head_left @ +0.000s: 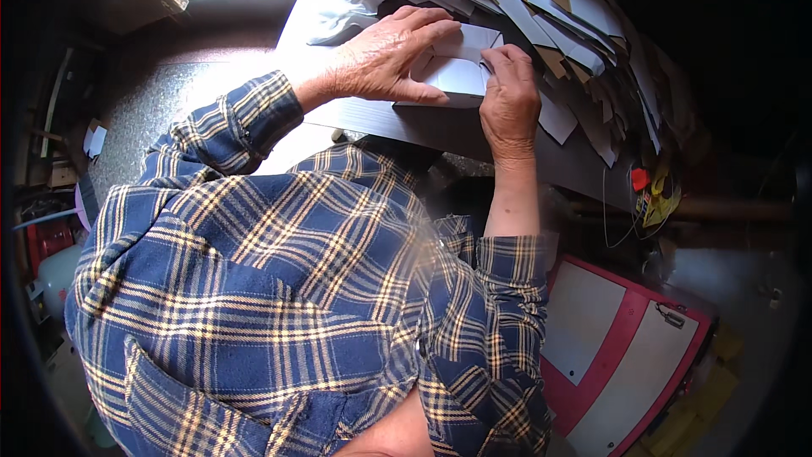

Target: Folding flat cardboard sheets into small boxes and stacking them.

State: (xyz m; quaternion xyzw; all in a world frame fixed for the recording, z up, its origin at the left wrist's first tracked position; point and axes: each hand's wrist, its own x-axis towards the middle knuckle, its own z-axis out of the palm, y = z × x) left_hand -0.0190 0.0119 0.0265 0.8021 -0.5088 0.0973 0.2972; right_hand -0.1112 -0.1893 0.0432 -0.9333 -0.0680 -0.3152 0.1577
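Observation:
A small white cardboard box (458,76), partly folded up, lies on the table between my hands. My left hand (382,55) spans its left part, with the thumb along the near edge and the fingers over the far edge. At the right end, my right hand (511,101) has its fingers curled and pressed on the box's edge. Those fingers hide part of that end. Inside the box, white panels and fold lines show.
Flat white and brown cardboard pieces (558,13) are stacked along the table's far and right side. A crumpled white bag (345,13) lies left of the box. Beyond the table's right edge hang a red and yellow item (651,195) and thin cords. A pink-framed white cabinet (622,347) stands at lower right.

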